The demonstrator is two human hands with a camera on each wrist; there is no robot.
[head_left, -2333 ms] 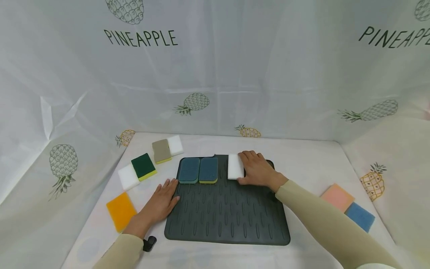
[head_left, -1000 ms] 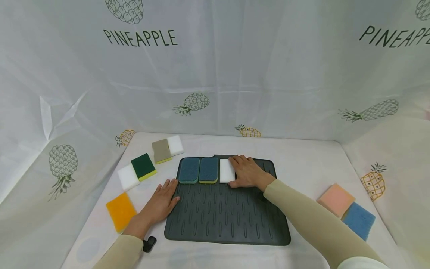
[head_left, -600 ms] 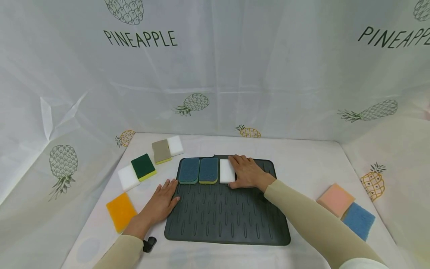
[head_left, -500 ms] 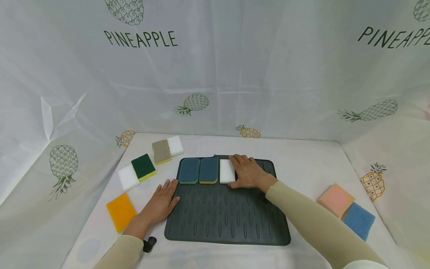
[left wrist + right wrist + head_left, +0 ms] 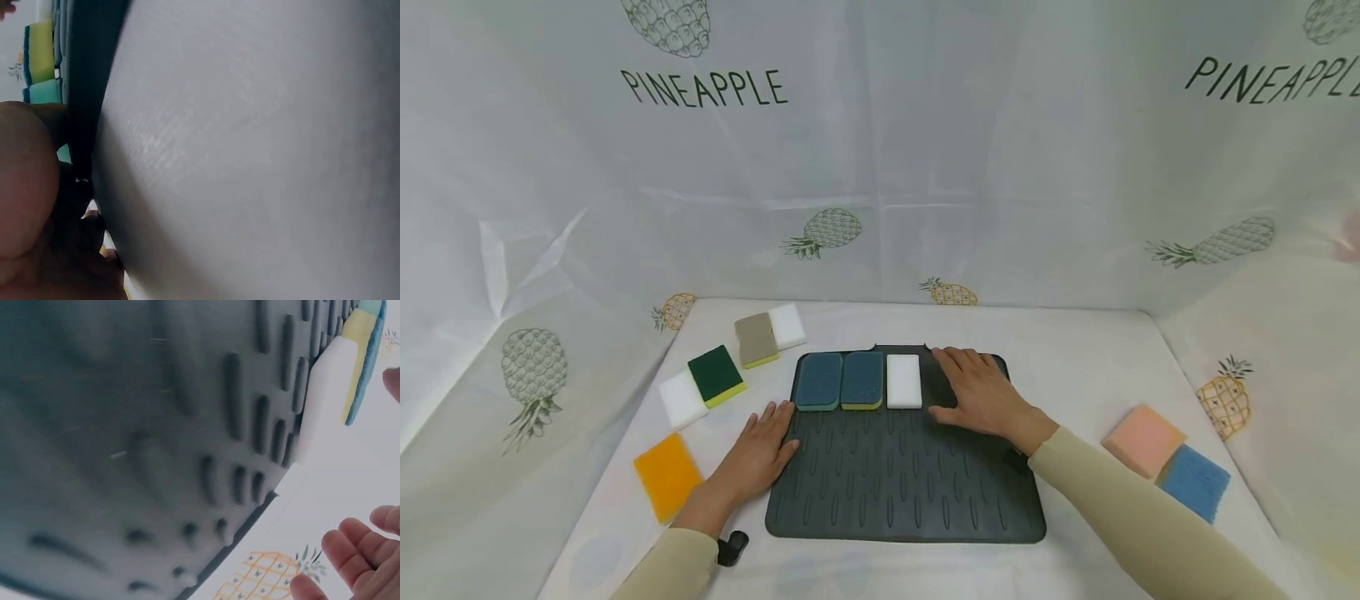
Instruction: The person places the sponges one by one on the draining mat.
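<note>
A dark grey ribbed mat [image 5: 902, 483] lies on the white-covered table. Along its back edge stand two blue-topped sponges [image 5: 818, 381] [image 5: 862, 379] side by side and, to their right, a white sponge [image 5: 903, 382]. My right hand [image 5: 981, 392] hovers just right of the white sponge, fingers spread and holding nothing; the right wrist view shows a gap between its fingers [image 5: 350, 550] and that white sponge [image 5: 328, 394]. My left hand [image 5: 758, 450] rests flat on the mat's left edge, its fingers straight; in the left wrist view its fingers are partly in shadow.
Left of the mat lie an orange sponge [image 5: 667, 477], a white sponge [image 5: 683, 399], a green-and-yellow sponge [image 5: 717, 372], a beige-topped sponge [image 5: 756, 337] and another white one [image 5: 787, 326]. At right are a pink sponge [image 5: 1144, 440] and a blue sponge [image 5: 1195, 482].
The white sponge slid left along the mat toward the blue-topped pair under my right hand. Since then my right hand has let go of it and shifted right. My left hand stays put.
</note>
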